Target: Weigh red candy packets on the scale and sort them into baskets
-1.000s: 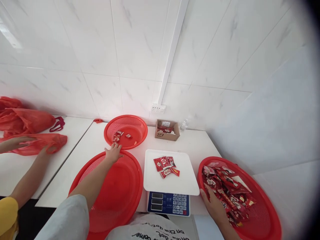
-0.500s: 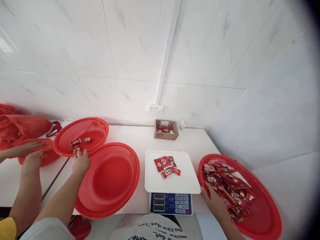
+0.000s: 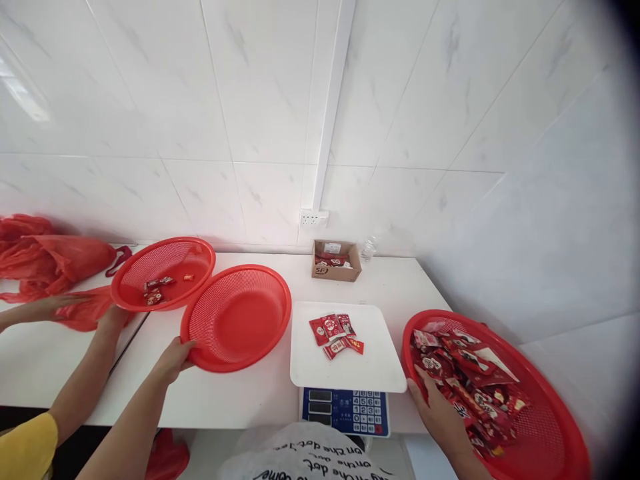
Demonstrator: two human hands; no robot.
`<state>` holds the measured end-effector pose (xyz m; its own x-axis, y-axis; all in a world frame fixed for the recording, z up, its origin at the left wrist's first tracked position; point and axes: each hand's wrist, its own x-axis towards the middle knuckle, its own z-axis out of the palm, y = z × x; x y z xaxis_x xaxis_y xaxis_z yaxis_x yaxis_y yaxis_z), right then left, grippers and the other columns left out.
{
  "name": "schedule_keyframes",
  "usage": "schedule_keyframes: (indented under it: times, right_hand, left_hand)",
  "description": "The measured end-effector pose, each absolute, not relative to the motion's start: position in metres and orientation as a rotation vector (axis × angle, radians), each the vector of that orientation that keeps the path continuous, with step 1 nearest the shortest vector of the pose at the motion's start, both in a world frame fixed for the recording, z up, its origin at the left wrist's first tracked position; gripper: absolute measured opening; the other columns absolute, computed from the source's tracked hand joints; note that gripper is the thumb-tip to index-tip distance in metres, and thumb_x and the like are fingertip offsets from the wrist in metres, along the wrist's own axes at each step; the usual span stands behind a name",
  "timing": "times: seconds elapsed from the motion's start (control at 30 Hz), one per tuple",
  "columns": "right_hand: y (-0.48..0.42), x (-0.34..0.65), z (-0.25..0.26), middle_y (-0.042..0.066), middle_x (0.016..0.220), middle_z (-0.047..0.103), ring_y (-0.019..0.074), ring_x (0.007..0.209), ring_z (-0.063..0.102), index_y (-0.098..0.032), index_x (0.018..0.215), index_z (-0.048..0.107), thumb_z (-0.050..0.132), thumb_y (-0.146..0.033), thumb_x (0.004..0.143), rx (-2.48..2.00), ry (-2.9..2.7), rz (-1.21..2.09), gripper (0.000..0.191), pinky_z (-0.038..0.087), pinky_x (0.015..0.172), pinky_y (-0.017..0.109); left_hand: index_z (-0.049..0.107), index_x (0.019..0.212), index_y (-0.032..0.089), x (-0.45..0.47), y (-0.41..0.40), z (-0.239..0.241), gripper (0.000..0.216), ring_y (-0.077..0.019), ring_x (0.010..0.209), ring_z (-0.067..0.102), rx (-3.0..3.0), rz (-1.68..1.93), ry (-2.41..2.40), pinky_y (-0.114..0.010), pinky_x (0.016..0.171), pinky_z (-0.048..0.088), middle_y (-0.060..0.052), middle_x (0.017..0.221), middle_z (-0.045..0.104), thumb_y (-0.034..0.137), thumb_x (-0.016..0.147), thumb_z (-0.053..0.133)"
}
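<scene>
My left hand (image 3: 174,360) is closed on the near left rim of a red plastic mesh basket (image 3: 237,327) with a bare inside. My right hand (image 3: 443,417) grips the left rim of a larger red basket (image 3: 557,427), its thumb outside and its fingers over the edge. Many red snack packets (image 3: 475,393) lie heaped in that basket. Between my hands stands a digital scale (image 3: 345,411) with a white weighing tray (image 3: 345,373). Several small red packets (image 3: 333,327) rest on the tray in a loose cluster.
A third red basket (image 3: 165,257) at the back left holds several small packets. Beside it, a co-worker's hands and yellow sleeve (image 3: 30,447) reach over red mesh bags (image 3: 65,257). A cardboard box (image 3: 336,270) of packets and clear plastic (image 3: 369,248) stand near the wall.
The bare basket has moved away from me and slightly right, with my left hand on its rim. One more small packet shows in the back-left basket. My right hand keeps its hold.
</scene>
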<state>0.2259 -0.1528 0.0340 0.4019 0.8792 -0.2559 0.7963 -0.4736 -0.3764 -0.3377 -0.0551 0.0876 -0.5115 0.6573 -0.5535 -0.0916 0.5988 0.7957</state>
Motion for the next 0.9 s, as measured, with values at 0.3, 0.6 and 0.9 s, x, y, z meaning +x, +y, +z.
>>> schedule_keyframes:
  times: [0.3,0.6,0.9]
  right_hand:
    - [-0.154,0.23,0.03,0.013,0.139,0.044,0.0309,0.122,0.047,-0.017,0.14,0.033,0.02,-0.06,0.084,-2.37,-1.516,0.678,0.072,0.038,0.096,0.044]
    - [-0.152,0.221,0.045,0.014,0.134,0.05,0.0302,0.114,0.053,-0.016,0.14,0.034,0.022,-0.052,0.088,-2.43,-1.504,0.658,0.064,0.04,0.093,0.043]
    - [-0.154,0.222,0.044,0.013,0.132,0.052,0.0273,0.116,0.053,-0.017,0.138,0.036,0.024,-0.05,0.089,-2.411,-1.519,0.596,0.06,0.04,0.094,0.041]
  left_hand:
    - [0.054,0.086,0.016,-0.236,-0.02,0.086,0.011,-0.0096,0.069,0.065,0.265,1.222,1.497,-0.026,0.076,0.055,-0.002,0.078,0.065,0.006,0.083,0.051]
    - [0.054,0.104,0.02,-0.129,-0.041,0.071,0.028,-0.016,0.073,0.063,0.991,0.939,1.516,-0.036,0.073,0.053,-0.004,0.084,0.064,0.036,0.08,0.056]
    - [0.03,0.141,0.028,-0.058,-0.012,0.053,0.085,-0.0357,0.139,0.008,2.377,0.2,1.187,-0.057,0.108,0.01,-0.012,0.152,0.019,0.062,0.069,0.06]
